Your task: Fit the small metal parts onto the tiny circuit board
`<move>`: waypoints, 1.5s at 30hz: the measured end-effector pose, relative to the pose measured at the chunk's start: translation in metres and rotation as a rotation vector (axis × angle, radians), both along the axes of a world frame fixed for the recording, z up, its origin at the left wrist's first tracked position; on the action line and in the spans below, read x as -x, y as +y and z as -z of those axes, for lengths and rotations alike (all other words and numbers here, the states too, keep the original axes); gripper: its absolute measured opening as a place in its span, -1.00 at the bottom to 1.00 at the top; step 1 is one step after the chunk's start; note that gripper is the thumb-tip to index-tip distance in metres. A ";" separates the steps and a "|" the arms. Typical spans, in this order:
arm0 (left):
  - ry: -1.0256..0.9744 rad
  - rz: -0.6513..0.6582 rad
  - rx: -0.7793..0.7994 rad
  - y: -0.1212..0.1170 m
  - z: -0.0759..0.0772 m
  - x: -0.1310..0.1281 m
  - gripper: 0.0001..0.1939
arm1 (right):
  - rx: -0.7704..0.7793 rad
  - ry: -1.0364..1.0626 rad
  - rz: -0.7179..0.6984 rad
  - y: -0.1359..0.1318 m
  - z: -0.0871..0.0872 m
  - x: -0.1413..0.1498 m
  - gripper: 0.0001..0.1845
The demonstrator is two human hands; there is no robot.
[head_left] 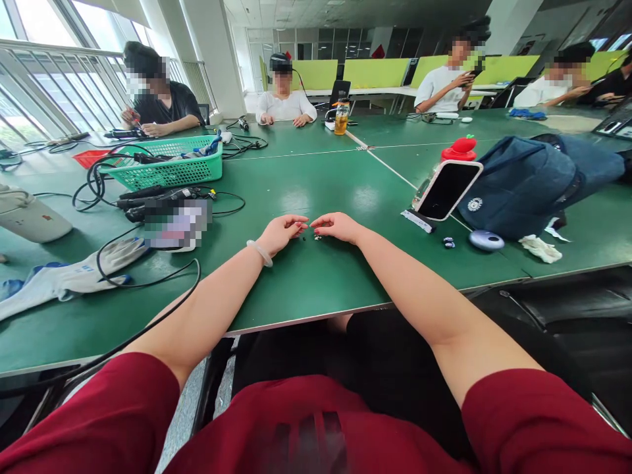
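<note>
No readable text, bag emblem (474,205) illegible

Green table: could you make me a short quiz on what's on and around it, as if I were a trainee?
1. True or false: the left hand has a bracelet at its wrist.
2. What is propped up by the bag? A) a hammer, B) a phone, C) a bowl
3. Fill in: seen from the person's seat, the basket stands on the ____ side of the table.

Key: 1 true; 2 B; 3 left
</note>
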State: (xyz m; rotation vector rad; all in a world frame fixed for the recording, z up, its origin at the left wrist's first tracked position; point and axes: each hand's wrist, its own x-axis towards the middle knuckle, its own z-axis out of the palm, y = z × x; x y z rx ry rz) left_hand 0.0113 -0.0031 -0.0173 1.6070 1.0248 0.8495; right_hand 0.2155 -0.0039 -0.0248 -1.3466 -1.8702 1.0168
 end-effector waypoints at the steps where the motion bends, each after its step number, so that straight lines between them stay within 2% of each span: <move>1: 0.055 -0.013 -0.041 0.000 0.000 0.002 -0.75 | 0.008 -0.015 -0.019 0.000 0.000 -0.001 -0.67; 3: 0.165 -0.041 -0.127 0.000 0.000 0.007 -0.73 | 0.005 -0.084 -0.026 -0.002 -0.001 -0.001 -0.68; 8: 0.335 -0.048 -0.264 -0.006 -0.002 0.010 -0.70 | -0.057 -0.192 0.022 -0.008 -0.003 0.007 -0.93; 12: 0.407 -0.071 -0.318 -0.014 -0.006 0.004 -0.71 | -0.042 -0.140 0.040 -0.014 -0.004 0.018 -0.91; 16: 0.388 -0.092 -0.316 -0.014 -0.006 0.002 -0.70 | 0.054 0.051 0.123 -0.020 -0.004 0.027 -0.87; 21: 0.305 -0.046 -0.285 -0.006 0.002 0.005 -0.58 | 0.044 0.173 0.236 -0.023 0.000 0.033 -0.86; 26: 0.201 0.000 -0.242 -0.004 0.007 0.006 -0.53 | 0.033 0.350 0.248 -0.020 0.007 0.036 -0.94; 28: 0.189 0.006 -0.234 -0.006 0.005 0.005 -0.56 | 0.022 0.383 0.245 -0.019 0.009 0.038 -0.91; 31: 0.218 0.012 -0.256 -0.010 0.000 0.006 -0.59 | -0.009 0.405 0.267 -0.018 0.011 0.041 -0.87; 36: 0.328 -0.012 -0.380 -0.013 -0.006 0.008 -0.61 | -0.053 0.394 0.298 -0.018 0.012 0.041 -0.81; 41: 0.329 -0.004 -0.390 -0.013 -0.006 0.007 -0.58 | -0.090 0.387 0.294 -0.020 0.010 0.042 -0.82; 45: 0.305 0.016 -0.381 -0.014 -0.006 0.006 -0.53 | -0.175 0.276 0.295 -0.025 0.006 0.045 -0.85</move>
